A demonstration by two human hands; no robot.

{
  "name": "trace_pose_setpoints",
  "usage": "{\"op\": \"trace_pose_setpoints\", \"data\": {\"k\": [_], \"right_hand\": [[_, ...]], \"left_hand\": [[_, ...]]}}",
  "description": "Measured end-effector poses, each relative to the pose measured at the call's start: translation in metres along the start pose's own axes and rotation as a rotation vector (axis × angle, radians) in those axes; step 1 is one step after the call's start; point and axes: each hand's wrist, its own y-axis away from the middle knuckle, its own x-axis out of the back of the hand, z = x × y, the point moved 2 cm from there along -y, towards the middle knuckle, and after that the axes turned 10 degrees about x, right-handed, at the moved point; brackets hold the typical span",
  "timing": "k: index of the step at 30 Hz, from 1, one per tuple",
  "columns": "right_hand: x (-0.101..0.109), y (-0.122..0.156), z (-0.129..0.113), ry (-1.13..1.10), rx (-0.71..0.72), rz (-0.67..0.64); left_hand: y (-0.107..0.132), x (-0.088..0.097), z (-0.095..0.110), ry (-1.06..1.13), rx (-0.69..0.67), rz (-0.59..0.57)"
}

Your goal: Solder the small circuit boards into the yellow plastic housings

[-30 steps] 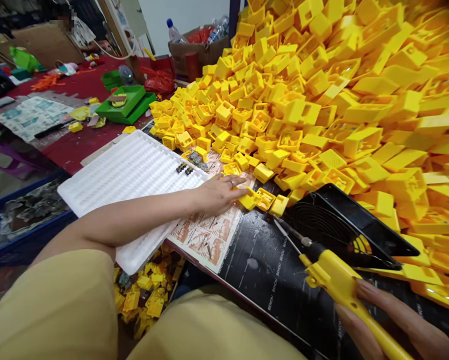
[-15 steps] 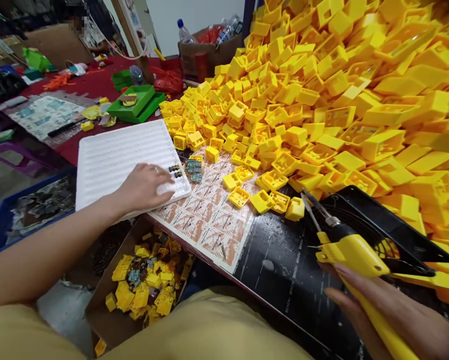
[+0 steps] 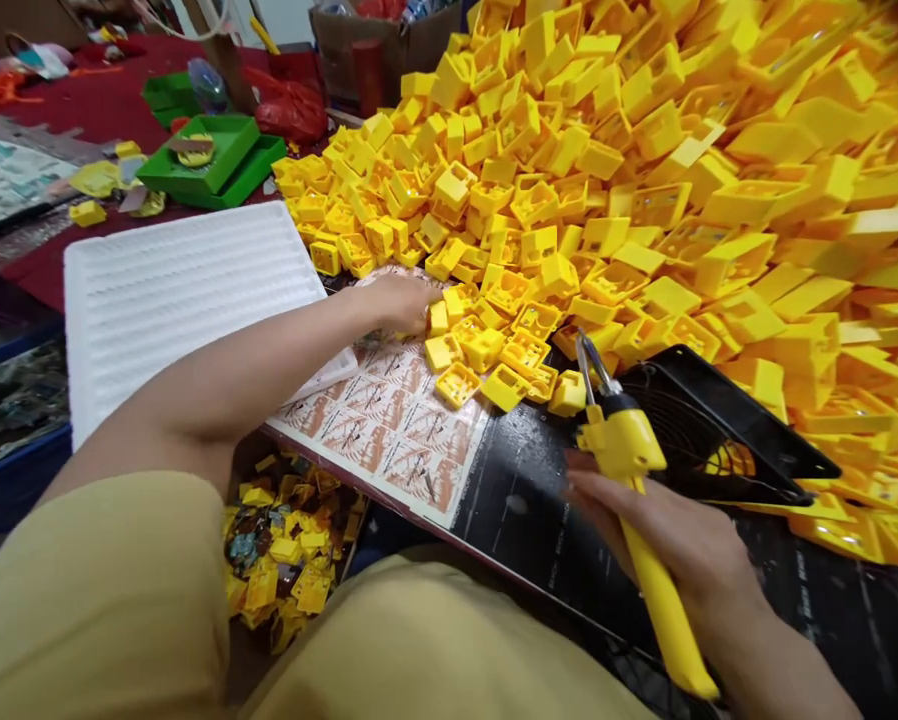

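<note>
1. A big pile of cases [image 3: 539, 205] sits on the tabletop [image 3: 513, 525], back and right.
2. The flat tray [image 3: 179, 280] lies left of it.
3. The fan [image 3: 756, 420] is right of the tool [image 3: 625, 440].
4. Loose bits [image 3: 288, 550] lie below the front edge.

The right fingers [image 3: 603, 491] hold a yellow tool [image 3: 633, 442] beside a black fan [image 3: 726, 415], the left fingers [image 3: 429, 295] at yellow casings [image 3: 504, 387]

The bare left arm [image 3: 269, 365], bent at the elbow below a yellow fabric sleeve [image 3: 111, 590], extends forward to the bare left hand [image 3: 396, 303], its fingers partly hidden, while the bare right forearm [image 3: 779, 650] slants in from the lower right, the bare right hand [image 3: 696, 540] curled in a grip.
</note>
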Motion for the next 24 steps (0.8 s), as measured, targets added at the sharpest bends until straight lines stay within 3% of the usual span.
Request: {"op": "trace_pose_setpoints", "data": {"k": [3,5,9,12,14,17,20,24], "right_hand": [[-0.012,-0.026,0.001,0.075,0.043,-0.009],[-0.026,-0.043,0.004,0.114,0.052,-0.07],[-0.048,-0.052,0.012,0.154,0.063,-0.188],[-0.047,-0.043,0.014,0.171,0.037,-0.217],[-0.044,-0.037,0.014,0.165,0.055,-0.227],[-0.045,-0.037,0.013,0.155,0.102,-0.228],[-0.055,-0.046,0.022,0.153,0.091,-0.223],[-0.056,-0.055,0.03,0.111,0.037,-0.175]], "left_hand": [[0.034,-0.004,0.03,0.005,-0.188,0.035],[0.055,-0.011,0.045,0.018,-0.235,0.071],[0.084,-0.025,0.054,0.057,-0.169,0.164],[0.111,-0.032,0.054,0.115,-0.117,0.365],[0.134,-0.039,0.061,0.202,-0.232,0.479],[0.161,-0.058,0.08,0.263,-0.44,0.438],[0.157,-0.076,0.089,0.206,-0.39,0.395],[0.133,-0.078,0.08,0.238,-0.232,0.458]]}}
